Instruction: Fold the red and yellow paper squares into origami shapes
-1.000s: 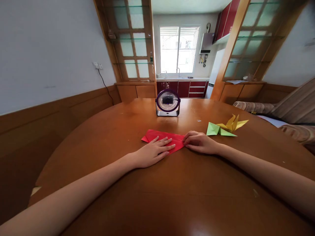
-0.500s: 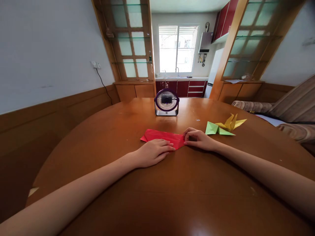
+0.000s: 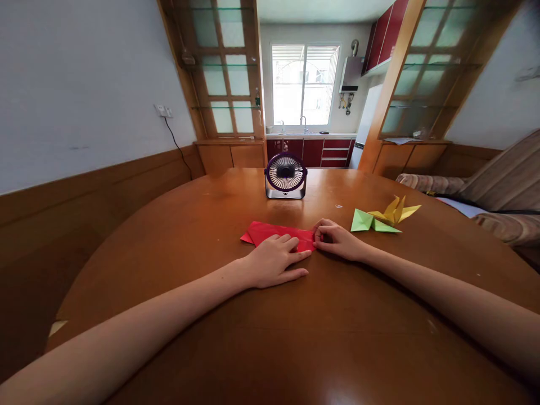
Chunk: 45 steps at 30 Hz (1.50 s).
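Since half a second ago the left hand (image 3: 274,261) has slid rightward, fingers spread flat on the folded red paper (image 3: 274,232) mid-table, while the right hand (image 3: 337,239) pinches its right tip, on a round wooden table (image 3: 295,337) with green (image 3: 369,222) and yellow origami (image 3: 396,211), a desk fan (image 3: 286,175), the kitchen window (image 3: 304,84) beyond.

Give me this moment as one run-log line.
left hand: flat on red folded paper | right hand: pinching its right end | green paper, yellow paper: apart, right | fan: behind
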Each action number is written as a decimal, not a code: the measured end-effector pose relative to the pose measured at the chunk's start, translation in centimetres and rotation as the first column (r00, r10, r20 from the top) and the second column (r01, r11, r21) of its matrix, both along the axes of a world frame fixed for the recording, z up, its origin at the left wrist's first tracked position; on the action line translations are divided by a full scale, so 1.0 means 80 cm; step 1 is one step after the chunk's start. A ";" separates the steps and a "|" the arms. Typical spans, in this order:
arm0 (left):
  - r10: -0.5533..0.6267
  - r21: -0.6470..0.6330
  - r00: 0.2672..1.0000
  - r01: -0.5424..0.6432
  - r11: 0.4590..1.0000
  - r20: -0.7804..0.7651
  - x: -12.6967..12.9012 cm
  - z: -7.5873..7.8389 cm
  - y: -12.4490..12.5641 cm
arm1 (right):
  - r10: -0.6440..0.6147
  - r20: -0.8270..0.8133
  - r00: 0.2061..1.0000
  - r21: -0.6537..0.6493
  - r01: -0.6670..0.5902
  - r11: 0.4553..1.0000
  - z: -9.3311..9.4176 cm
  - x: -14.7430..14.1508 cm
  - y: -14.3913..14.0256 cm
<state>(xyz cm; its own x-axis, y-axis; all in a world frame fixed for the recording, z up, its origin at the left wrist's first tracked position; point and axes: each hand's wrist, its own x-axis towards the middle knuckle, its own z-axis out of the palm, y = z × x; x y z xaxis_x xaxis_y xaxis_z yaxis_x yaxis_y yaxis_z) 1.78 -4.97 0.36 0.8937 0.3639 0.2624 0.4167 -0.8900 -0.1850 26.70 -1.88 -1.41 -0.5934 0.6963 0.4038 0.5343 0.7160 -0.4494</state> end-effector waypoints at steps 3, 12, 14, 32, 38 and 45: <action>0.007 0.021 1.000 -0.007 1.000 -0.016 0.006 0.001 0.000 | -0.039 0.004 0.999 0.020 0.038 0.999 -0.001 0.002 0.002; 0.016 0.087 1.000 -0.014 0.996 -0.018 0.027 -0.002 0.005 | -0.144 -0.280 0.949 -0.291 0.060 0.955 -0.013 0.012 0.018; 0.031 0.101 0.999 -0.027 0.995 -0.038 0.033 0.000 0.006 | -0.178 -0.331 0.927 -0.359 0.050 0.932 -0.014 0.013 0.021; 0.021 0.047 1.000 -0.020 0.999 -0.010 0.018 0.002 0.003 | -0.120 -0.286 0.951 -0.269 0.040 0.962 -0.014 0.015 0.015; -0.021 -0.145 0.995 0.034 0.989 0.093 -0.017 -0.007 -0.001 | -0.007 -0.167 0.986 -0.025 0.003 1.000 0.000 0.008 -0.006; 0.012 -0.356 0.977 0.065 0.932 0.211 -0.036 -0.008 0.004 | 0.124 0.077 0.989 0.177 -0.136 0.975 0.009 0.000 -0.021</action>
